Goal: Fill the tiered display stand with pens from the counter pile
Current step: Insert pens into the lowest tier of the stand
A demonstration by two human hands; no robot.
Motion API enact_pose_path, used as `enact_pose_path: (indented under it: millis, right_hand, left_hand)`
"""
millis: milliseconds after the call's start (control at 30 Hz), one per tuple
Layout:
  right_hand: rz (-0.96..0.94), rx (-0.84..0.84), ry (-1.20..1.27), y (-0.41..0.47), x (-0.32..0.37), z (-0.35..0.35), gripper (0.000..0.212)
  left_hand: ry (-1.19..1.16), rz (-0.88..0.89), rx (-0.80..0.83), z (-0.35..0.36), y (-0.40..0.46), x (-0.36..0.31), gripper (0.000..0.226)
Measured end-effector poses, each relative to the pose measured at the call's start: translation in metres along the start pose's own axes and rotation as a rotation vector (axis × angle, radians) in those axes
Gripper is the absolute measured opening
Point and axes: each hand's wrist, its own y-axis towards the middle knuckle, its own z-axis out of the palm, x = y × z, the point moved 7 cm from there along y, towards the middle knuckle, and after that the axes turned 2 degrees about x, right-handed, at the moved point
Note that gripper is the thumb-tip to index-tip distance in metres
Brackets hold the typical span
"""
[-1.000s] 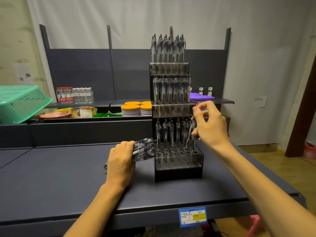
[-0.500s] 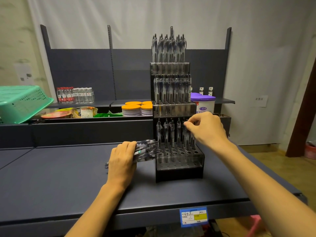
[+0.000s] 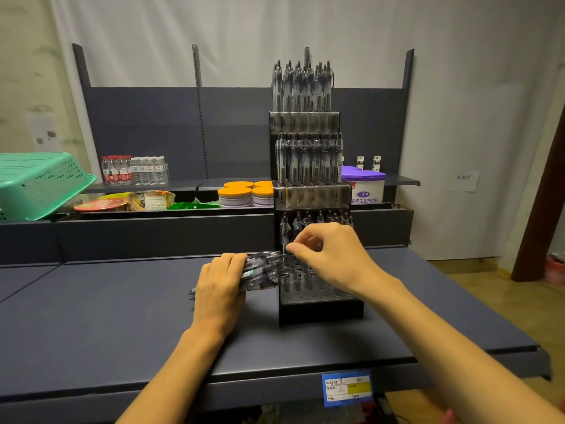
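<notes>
Left hand (image 3: 218,289) grips pen bundle (image 3: 263,269) on desk (image 3: 122,316) beside display stand (image 3: 312,191); right hand (image 3: 328,255) pinching toward bundle tips, empty as far as visible; risk: tugging one pen spills others or knocks standing bottom-tier pens.

White draped wall (image 3: 305,22), dark grey shelving (image 3: 146,123), wooden floor (image 3: 489,295), dim indoor light.
</notes>
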Motion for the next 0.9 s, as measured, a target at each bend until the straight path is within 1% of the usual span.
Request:
enact_pose_path:
  millis: [200, 333, 533, 633, 900]
  right_hand:
    - [-0.002, 0.076, 0.062, -0.001, 0.005, 0.014, 0.021]
    - [-0.003, 0.101, 0.075, -0.002, 0.006, 0.018, 0.017]
    - [-0.008, 0.088, 0.096, -0.003, 0.003, 0.018, 0.015]
    - [-0.014, 0.08, 0.111, -0.004, 0.002, 0.019, 0.013]
    - [-0.032, 0.039, 0.167, -0.005, 0.008, 0.017, 0.013]
  left_hand:
    - [0.015, -0.015, 0.021, 0.001, -0.002, 0.003, 0.031]
    - [0.009, -0.008, 0.019, 0.001, -0.001, 0.002, 0.031]
    - [-0.028, 0.011, -0.013, -0.001, -0.001, 0.0, 0.036]
    - [-0.02, 0.006, -0.014, -0.001, -0.001, 0.0, 0.029]
    - [-0.041, -0.011, 0.002, -0.002, 0.001, 0.0, 0.025]
